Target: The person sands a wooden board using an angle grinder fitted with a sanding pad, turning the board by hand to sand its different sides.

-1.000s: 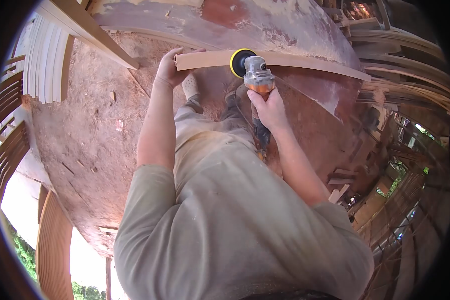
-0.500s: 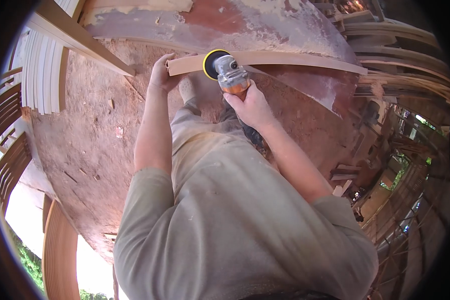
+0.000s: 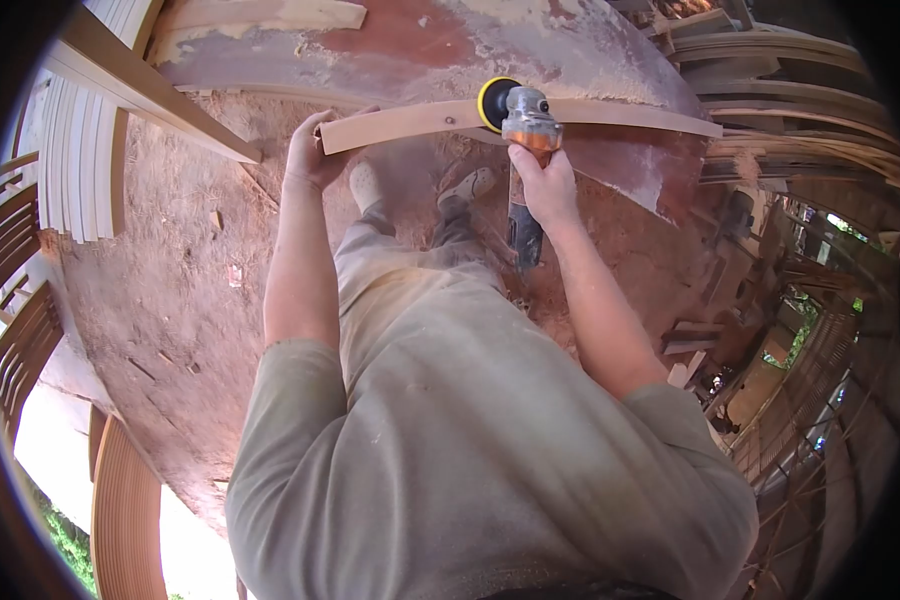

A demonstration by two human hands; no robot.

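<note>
A long, slightly curved wooden strip (image 3: 400, 122) spans the view in front of me, with a dark knot showing near its middle. My left hand (image 3: 312, 152) is wrapped round the strip's left end; some of its fingers are hidden behind the wood. In my right hand (image 3: 546, 185) is an angle grinder (image 3: 533, 125), gripped round its body just below the orange and metal head. The grinder's round pad, black with a yellow rim (image 3: 494, 104), stands against the strip, right of the knot. The strip's right end lies over the dusty table.
A dusty, reddish work table (image 3: 410, 45) lies beyond the strip. Curved wooden pieces (image 3: 790, 100) are stacked at the right. Pale boards (image 3: 80, 170) and a slanting beam (image 3: 160, 90) stand at the left. Small wood scraps lie on the dirt floor (image 3: 190, 290).
My right hand has moved the grinder rightward along the strip, from near the left end to past the knot. My left hand and the strip have shifted slightly left.
</note>
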